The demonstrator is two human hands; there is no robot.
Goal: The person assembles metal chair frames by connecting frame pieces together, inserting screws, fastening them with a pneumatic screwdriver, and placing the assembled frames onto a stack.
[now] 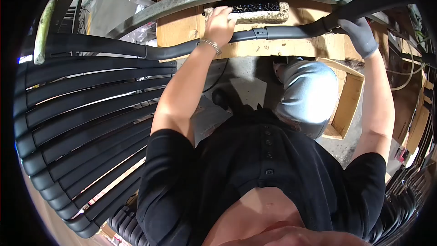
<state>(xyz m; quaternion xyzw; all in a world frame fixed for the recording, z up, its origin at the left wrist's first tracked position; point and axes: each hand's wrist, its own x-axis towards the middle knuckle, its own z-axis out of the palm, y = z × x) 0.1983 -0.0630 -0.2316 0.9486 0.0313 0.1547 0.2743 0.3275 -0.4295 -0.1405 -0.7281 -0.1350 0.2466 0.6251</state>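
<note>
1. A bank of dark parallel slats (100,109) fills the left side.
2. The dark tube (291,32), jointed along its length, runs left to right in front of the person, its right part rising away, over the near part of the cardboard-covered table (314,49).
3. The small tray (255,18) sits just beyond the tube, its long side roughly parallel to it.
4. The gloved right hand (362,38) is closed around the tube's right part, well apart from the tray.
5. The bare left hand (218,27), nearer the tray, crosses over the tube, fingers bent at the tray's left end; whether they pinch anything, I cannot tell.
6. Small dark pieces (259,7) fill the tray, rightward of those fingers.
</note>
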